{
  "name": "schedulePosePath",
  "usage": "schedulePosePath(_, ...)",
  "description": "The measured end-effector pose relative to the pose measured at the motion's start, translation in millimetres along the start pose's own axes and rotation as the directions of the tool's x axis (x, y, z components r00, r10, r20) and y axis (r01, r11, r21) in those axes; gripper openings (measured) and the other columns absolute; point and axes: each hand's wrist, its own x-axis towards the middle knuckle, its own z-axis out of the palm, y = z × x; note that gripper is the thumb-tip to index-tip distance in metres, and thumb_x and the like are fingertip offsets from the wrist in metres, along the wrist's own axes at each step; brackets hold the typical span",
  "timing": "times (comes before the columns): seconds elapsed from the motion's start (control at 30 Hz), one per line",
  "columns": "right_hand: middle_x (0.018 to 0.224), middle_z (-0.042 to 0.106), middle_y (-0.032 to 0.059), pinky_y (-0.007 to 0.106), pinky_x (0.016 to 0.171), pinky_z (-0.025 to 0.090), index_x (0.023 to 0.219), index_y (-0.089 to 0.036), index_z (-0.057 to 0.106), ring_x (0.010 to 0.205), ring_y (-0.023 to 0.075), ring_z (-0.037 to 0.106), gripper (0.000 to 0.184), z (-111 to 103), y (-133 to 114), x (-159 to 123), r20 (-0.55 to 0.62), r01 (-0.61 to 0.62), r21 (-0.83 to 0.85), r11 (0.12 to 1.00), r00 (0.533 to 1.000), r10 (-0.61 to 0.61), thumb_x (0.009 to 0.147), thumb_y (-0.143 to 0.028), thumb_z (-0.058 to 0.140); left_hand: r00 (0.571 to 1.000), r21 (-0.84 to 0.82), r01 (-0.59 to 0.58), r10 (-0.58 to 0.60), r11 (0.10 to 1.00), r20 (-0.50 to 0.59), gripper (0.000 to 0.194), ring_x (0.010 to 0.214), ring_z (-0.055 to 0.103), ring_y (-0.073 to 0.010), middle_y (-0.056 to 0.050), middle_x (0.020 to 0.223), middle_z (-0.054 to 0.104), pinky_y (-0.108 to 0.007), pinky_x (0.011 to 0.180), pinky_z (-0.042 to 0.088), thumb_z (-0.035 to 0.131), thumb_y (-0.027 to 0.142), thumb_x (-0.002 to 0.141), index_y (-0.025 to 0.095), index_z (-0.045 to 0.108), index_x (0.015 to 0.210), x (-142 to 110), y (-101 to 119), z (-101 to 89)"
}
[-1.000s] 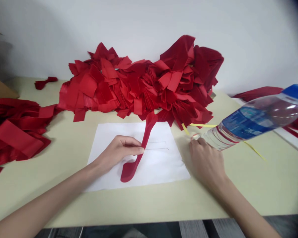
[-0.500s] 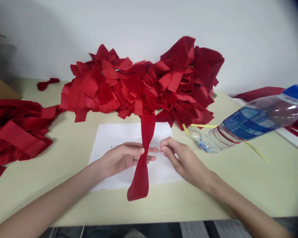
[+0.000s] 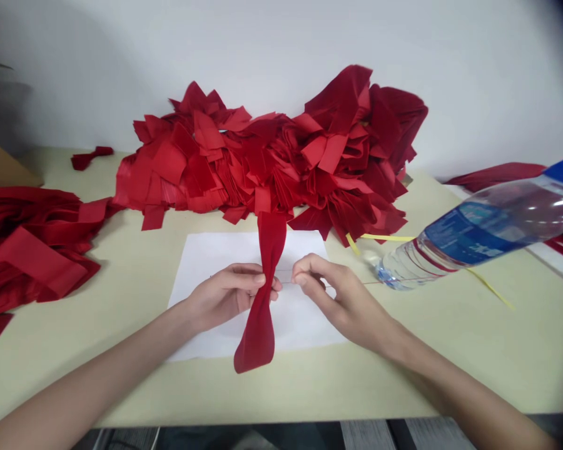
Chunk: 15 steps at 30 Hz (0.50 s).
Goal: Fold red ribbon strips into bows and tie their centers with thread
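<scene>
My left hand pinches a red velvet ribbon at its narrow middle, thumb on the near side. The ribbon's two wide ends spread above and below the fingers, over a white paper sheet. Just to the right, my right hand is closed, thumb against forefinger, on a thin thread. That thread runs right toward a leaning clear plastic bottle with a blue label and cap. A fine line also spans the gap between my hands.
A large heap of red ribbon pieces lies against the wall, with another pile at the left. One small red bow rests at the back left. Yellow strips lie by the bottle. The table's front edge is near me.
Both hands have shifted slightly left, bringing the ribbon along. The left fingers, stretched out past the ribbon before, have curled in around its middle.
</scene>
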Motion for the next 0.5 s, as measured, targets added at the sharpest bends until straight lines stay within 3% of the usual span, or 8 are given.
schedulePosePath(0.17, 0.071, 0.048, -0.0006, 0.022, 0.059, 0.040, 0.079, -0.017, 0.048, 0.063, 0.0093, 0.047, 0.020, -4, 8, 6, 0.041, -0.062, 0.224, 0.973, 0.998, 0.054, 0.091, -0.030, 0.038, 1.000, -0.032, 0.010, -0.009, 0.999, 0.022, 0.017, 0.076, 0.061, -0.0170, -0.011, 0.104, 0.066, -0.028, 0.068, 0.049, 0.065, 0.018, 0.067, 0.016, 0.071, 0.083, 1, -5, 2.5)
schedulePosePath(0.27, 0.073, 0.049, -0.0003, 0.022, 0.060, 0.042, 0.080, -0.017, 0.049, 0.065, 0.0091, 0.049, 0.020, -3, 13, 8, 0.053, -0.093, 0.300, 0.949, 0.995, 0.081, 0.090, -0.031, 0.040, 0.995, -0.056, 0.039, -0.034, 0.998, 0.090, 0.023, 0.083, 0.062, -0.0189, -0.012, 0.115, 0.062, -0.030, 0.071, 0.048, 0.065, 0.017, 0.068, 0.017, 0.070, 0.090, 4, -9, 6.6)
schedulePosePath(0.4, 0.070, 0.047, -0.0012, 0.023, 0.057, 0.042, 0.081, -0.016, 0.048, 0.059, 0.0087, 0.046, 0.020, 1, 16, 8, 0.070, -0.110, 0.354, 0.929, 0.993, 0.091, 0.090, -0.031, 0.040, 0.971, -0.086, 0.043, -0.021, 0.995, 0.238, 0.024, 0.083, 0.062, -0.0172, -0.011, 0.110, 0.064, -0.031, 0.078, 0.046, 0.062, 0.015, 0.072, 0.017, 0.069, 0.095, 8, -14, 13.2)
schedulePosePath(0.5, 0.069, 0.047, -0.0013, 0.023, 0.057, 0.040, 0.081, -0.016, 0.048, 0.060, 0.0087, 0.045, 0.019, 0, 15, 8, 0.060, -0.089, 0.334, 0.938, 0.995, 0.073, 0.090, -0.031, 0.039, 0.975, -0.101, 0.016, 0.007, 0.995, 0.222, 0.017, 0.078, 0.061, -0.0152, -0.008, 0.093, 0.068, -0.030, 0.078, 0.046, 0.062, 0.014, 0.073, 0.016, 0.069, 0.089, 9, -15, 13.4)
